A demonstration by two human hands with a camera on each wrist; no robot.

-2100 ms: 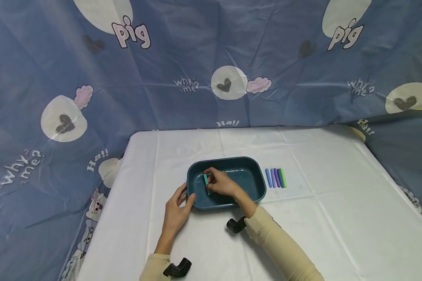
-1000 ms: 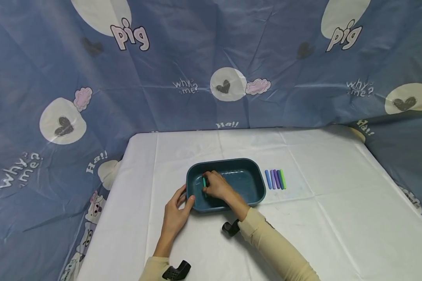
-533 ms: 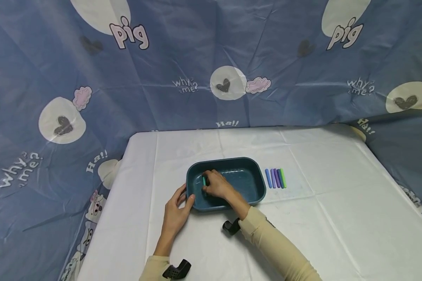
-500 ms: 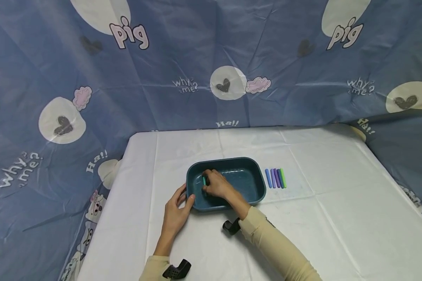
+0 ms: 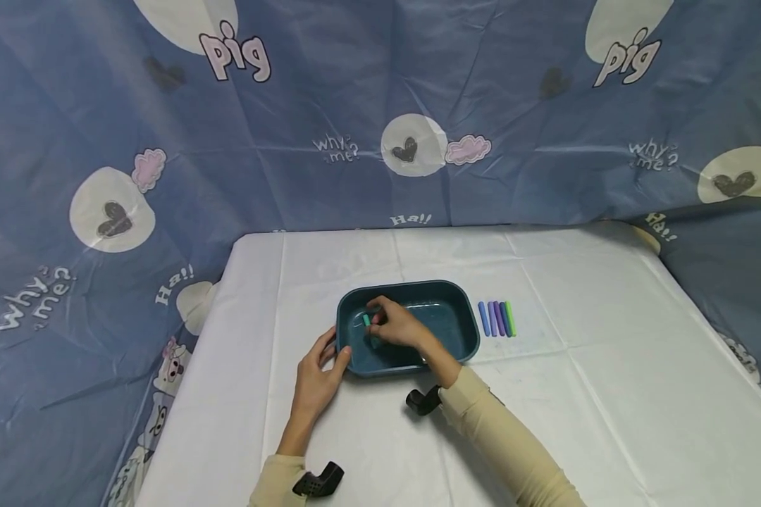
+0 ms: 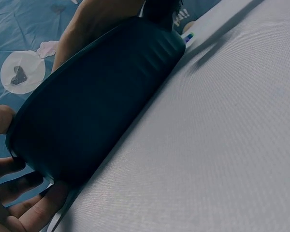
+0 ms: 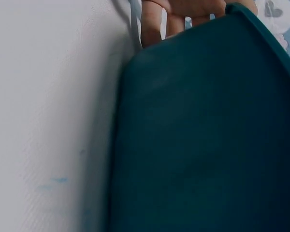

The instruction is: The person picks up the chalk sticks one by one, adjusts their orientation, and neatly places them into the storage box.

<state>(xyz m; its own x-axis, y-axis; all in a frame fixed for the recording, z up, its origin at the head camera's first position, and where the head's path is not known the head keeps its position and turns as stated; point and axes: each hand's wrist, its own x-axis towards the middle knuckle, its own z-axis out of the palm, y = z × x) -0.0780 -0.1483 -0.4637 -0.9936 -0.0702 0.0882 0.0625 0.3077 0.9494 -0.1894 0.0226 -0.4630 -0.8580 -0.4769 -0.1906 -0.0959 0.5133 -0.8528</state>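
A dark teal plastic tub [image 5: 440,310] rests on the white cloth. My left hand [image 5: 317,377] holds its left end, with the thumb at the rim and the fingers against the outer wall, as the left wrist view also shows. Inside the tub, my right hand [image 5: 402,325] hovers with bent, parted fingers beside a green chalk-like stick [image 5: 366,320]. The thumb covers part of that stick, which appears free of the fingers. In the right wrist view the tub wall [image 7: 208,125] hides the right hand.
Several blue, purple and green sticks [image 5: 497,319] lie side by side right of the tub. Faint blue smudges [image 7: 59,180] mark the white cloth [image 5: 596,415]. A blue printed curtain [image 5: 330,84] hangs behind the table. Each wrist wears a black camera [image 5: 318,480].
My right hand lowers the green stick toward the tub's floor at the left, then draws up and slightly right while the stick stays. The left hand keeps its place on the tub.
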